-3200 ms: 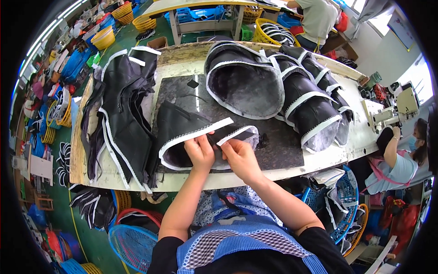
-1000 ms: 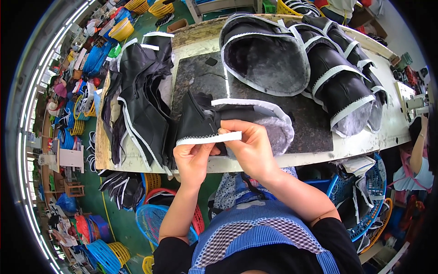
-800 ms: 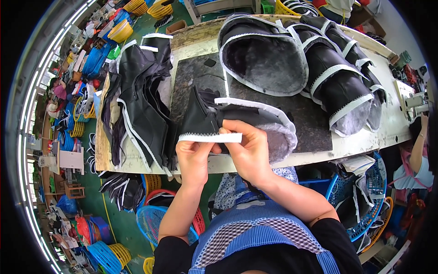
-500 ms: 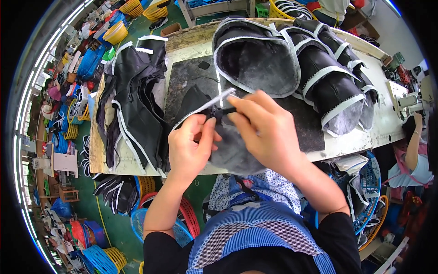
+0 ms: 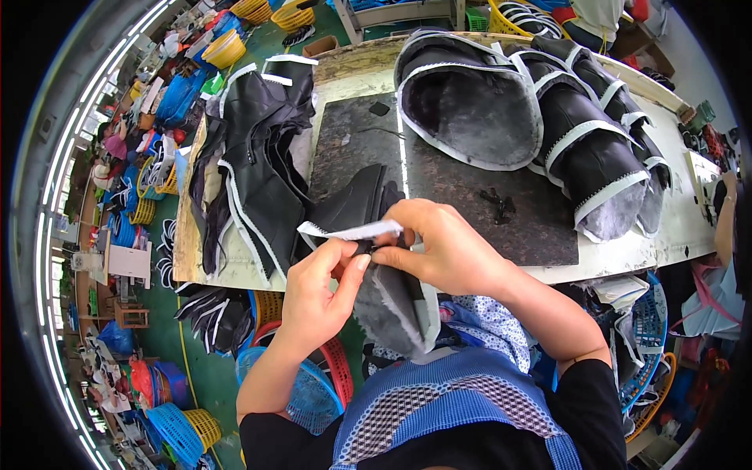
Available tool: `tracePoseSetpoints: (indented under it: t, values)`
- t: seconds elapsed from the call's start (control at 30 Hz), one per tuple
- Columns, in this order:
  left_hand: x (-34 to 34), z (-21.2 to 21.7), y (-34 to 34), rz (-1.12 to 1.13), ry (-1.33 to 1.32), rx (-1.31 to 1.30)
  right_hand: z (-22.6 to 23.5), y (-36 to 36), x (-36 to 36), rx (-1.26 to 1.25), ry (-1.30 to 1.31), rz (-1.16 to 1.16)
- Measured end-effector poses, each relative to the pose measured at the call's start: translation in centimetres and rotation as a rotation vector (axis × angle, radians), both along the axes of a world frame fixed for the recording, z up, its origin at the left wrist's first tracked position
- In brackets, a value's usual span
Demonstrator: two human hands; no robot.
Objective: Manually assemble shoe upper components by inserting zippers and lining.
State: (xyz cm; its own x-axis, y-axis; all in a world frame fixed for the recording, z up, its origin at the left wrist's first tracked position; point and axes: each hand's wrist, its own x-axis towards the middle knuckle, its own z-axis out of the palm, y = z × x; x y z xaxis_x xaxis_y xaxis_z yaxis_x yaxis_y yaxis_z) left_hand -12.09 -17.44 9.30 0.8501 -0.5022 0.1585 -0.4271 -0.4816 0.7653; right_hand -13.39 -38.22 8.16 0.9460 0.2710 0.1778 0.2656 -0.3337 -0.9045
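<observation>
My left hand (image 5: 315,294) pinches the edge of a black leather boot-upper piece (image 5: 352,202) with white edging and grey fur lining. Close beside it my right hand (image 5: 450,244) is closed with thumb and fingertips at the same spot. A small dark bit sits between the two sets of fingertips, too small to make out. Fur lining (image 5: 380,317) of the piece hangs below my hands, over the table's near edge. Behind my hands lies a dark mat (image 5: 470,192) with small black scraps (image 5: 498,205) on it.
Folded black pieces with white edging (image 5: 262,168) lie to the left on the pale table (image 5: 634,252). Far right are rolled fur-lined pieces (image 5: 583,137) and a wide open one (image 5: 470,117). Baskets (image 5: 309,399) stand below the near edge. A person's arm (image 5: 727,219) shows at right.
My right hand has come down and closer to my left. The held piece has turned, showing more of its black leather and of the fur lining beneath. The whole view has shifted slightly.
</observation>
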Motion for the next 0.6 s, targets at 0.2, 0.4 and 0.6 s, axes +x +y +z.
tracePoseSetpoints:
  t: [0.2, 0.4, 0.6]
  values:
    - [-0.8, 0.3, 0.3, 0.113, 0.231, -0.186, -2.3, 1.8, -1.2, 0.285, -0.097, -0.032]
    - [-1.0, 0.5, 0.1, 0.093, 0.142, -0.165, -4.0, 3.7, -2.3, 0.858, 0.298, -0.070]
    - [-1.0, 1.7, 1.0, 0.053, 0.165, -0.106, -2.8, 2.5, -2.1, 0.482, 0.058, -0.012]
